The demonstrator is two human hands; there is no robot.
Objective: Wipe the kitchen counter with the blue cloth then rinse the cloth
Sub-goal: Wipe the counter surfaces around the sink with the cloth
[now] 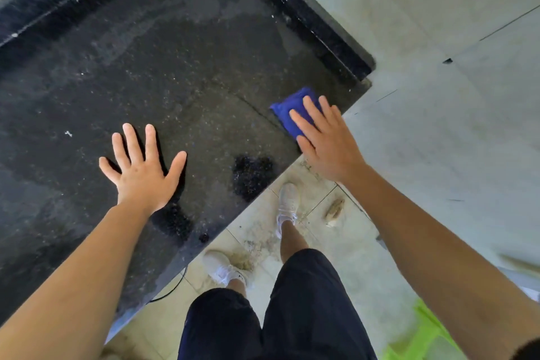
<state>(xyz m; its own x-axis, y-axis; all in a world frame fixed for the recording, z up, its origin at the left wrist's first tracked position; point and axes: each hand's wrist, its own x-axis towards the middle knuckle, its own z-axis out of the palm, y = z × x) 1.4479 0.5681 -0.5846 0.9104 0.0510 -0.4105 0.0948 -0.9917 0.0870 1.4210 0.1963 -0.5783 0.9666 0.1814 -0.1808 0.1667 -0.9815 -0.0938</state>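
Observation:
A folded blue cloth [289, 108] lies on the dark speckled kitchen counter [163, 73], close to its right front corner. My right hand [327, 140] presses flat on the cloth with fingers spread and covers its near half. Flat on the counter to the left rests my left hand [143, 166], fingers apart, holding nothing. The countertop shows dull wet streaks across its middle and back.
A raised dark backsplash [309, 14] runs along the counter's far and right sides against a pale wall [438, 23]. The tiled floor [330, 245] below shows my white shoes [287, 202], dirt patches and a green plastic object [420, 333] at the lower right.

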